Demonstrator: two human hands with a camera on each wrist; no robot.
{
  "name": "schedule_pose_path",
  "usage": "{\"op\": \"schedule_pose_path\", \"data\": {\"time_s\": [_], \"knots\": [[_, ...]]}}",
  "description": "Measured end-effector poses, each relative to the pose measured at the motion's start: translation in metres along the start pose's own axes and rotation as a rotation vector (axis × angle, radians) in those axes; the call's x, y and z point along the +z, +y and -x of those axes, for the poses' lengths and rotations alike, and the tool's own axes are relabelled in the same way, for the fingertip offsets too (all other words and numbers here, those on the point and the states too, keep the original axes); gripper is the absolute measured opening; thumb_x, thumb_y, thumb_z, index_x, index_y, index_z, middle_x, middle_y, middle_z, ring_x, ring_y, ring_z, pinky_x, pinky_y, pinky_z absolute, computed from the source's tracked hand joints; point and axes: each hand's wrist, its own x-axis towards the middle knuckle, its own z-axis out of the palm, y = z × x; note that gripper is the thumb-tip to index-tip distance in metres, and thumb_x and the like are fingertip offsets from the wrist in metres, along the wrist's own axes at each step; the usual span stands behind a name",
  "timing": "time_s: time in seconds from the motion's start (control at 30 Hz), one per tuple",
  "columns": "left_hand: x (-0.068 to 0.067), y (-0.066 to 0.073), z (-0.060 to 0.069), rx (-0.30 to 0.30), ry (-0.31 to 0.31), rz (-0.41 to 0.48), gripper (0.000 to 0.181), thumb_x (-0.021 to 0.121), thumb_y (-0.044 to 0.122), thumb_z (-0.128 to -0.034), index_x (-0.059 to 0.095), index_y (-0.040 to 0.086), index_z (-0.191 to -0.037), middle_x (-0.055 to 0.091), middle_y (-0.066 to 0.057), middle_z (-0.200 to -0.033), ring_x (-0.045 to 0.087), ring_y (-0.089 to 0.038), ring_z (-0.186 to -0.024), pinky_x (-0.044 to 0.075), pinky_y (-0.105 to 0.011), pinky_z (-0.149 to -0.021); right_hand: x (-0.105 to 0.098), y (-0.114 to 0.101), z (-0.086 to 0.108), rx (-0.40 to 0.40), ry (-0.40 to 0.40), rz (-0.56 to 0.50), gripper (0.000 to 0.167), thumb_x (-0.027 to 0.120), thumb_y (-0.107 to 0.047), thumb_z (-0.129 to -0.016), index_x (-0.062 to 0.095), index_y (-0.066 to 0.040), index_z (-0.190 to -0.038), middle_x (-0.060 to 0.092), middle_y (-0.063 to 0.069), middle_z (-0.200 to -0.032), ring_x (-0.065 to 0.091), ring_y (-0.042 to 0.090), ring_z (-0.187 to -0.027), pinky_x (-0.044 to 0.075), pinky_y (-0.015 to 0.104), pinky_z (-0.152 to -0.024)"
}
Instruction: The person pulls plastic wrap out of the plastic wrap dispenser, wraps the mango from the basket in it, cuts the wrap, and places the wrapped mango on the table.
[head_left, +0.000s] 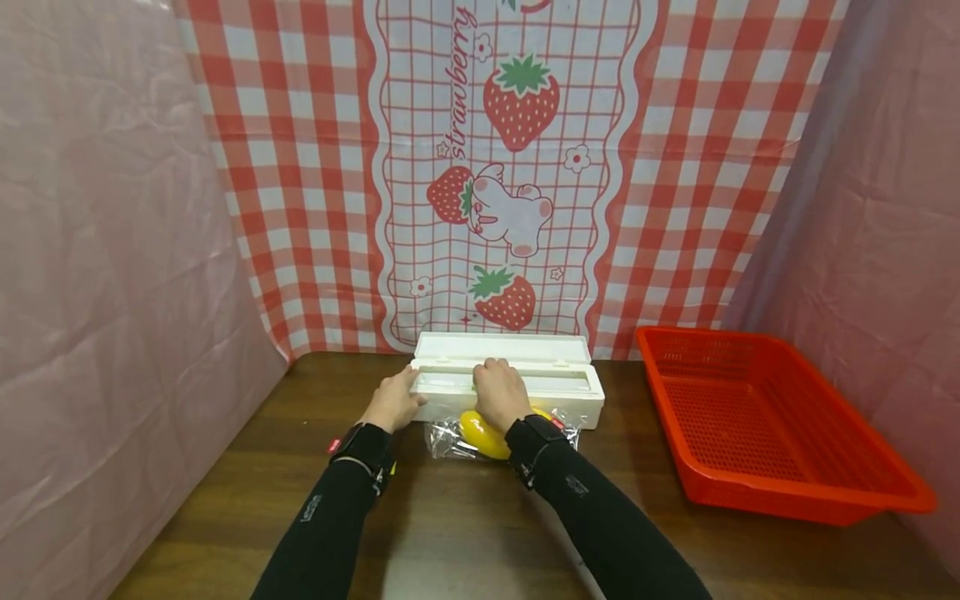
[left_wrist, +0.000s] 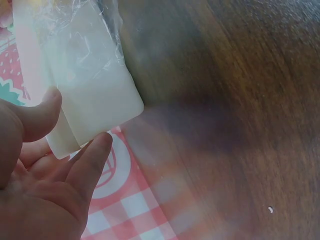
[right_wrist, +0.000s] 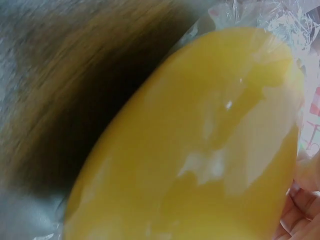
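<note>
Head view: the left hand (head_left: 390, 402) is gripping the left end of a white cling-film box (head_left: 444, 407), its lid (head_left: 502, 347) standing open at the back; the right hand (head_left: 498, 390) is curling its fingers at the box's front opening, the tips hidden. A smooth yellow fruit (head_left: 480, 433), maybe a mango, is lying just in front of the box under the right wrist, with clear film (head_left: 442, 443) spreading around it on the wooden table (head_left: 247, 508). A red plastic basket (head_left: 795, 497) is sitting well apart on the right. Step is looking like drawing or tearing film for wrapping. Left wrist view: thumb and fingers are standing fairly wide, holding the box's end corner; firm bracing there should be stopping it sliding when the film is being pulled. Right wrist view: the fruit is filling the frame, film wrinkling over its upper end, fingers bending beside it; cannot tell whether they are pinching film. Doing this well is probably meaning pulling low and evenly along the box edge, and minding that the wrist isn't rolling the fruit or bunching the film.
</note>
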Motion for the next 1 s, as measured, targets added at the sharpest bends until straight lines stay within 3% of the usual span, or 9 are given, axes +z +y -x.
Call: {"op": "schedule_pose_path", "data": {"time_s": [0.33, 0.53, 1.0], "knots": [[-0.005, 0.003, 0.001, -0.001, 0.006, -0.007, 0.061, 0.071, 0.010, -0.0942, 0.046, -0.005, -0.148, 0.038, -0.023, -0.157, 0.041, -0.046, -0.140, 0.035, -0.054, -0.114, -0.007, 0.008, 0.004, 0.016, 0.002, 0.002, 0.016, 0.080, -0.005, -0.078, 0.072, -0.007, -0.092, 0.063, 0.008, -0.091, 0.057, 0.028, -0.088, 0.050, 0.041, -0.079], [-0.003, 0.002, 0.001, -0.016, -0.012, 0.004, 0.061, 0.070, 0.011, -0.0949, 0.046, -0.003, -0.149, 0.037, -0.021, -0.158, 0.040, -0.045, -0.140, 0.034, -0.053, -0.114, -0.006, 0.011, 0.008, 0.024, 0.006, -0.008, 0.015, 0.078, -0.004, -0.078, 0.073, -0.007, -0.092, 0.062, 0.008, -0.090, 0.057, 0.029, -0.087, 0.049, 0.041, -0.078], [-0.001, 0.003, 0.002, 0.002, 0.008, -0.004, 0.061, 0.072, 0.011, -0.0937, 0.048, -0.005, -0.147, 0.039, -0.024, -0.156, 0.042, -0.045, -0.139, 0.035, -0.053, -0.114, -0.004, 0.016, 0.009, 0.035, -0.013, -0.007, 0.019, 0.081, -0.007, -0.078, 0.072, -0.008, -0.095, 0.062, 0.007, -0.092, 0.056, 0.028, -0.088, 0.049, 0.040, -0.080]]}}
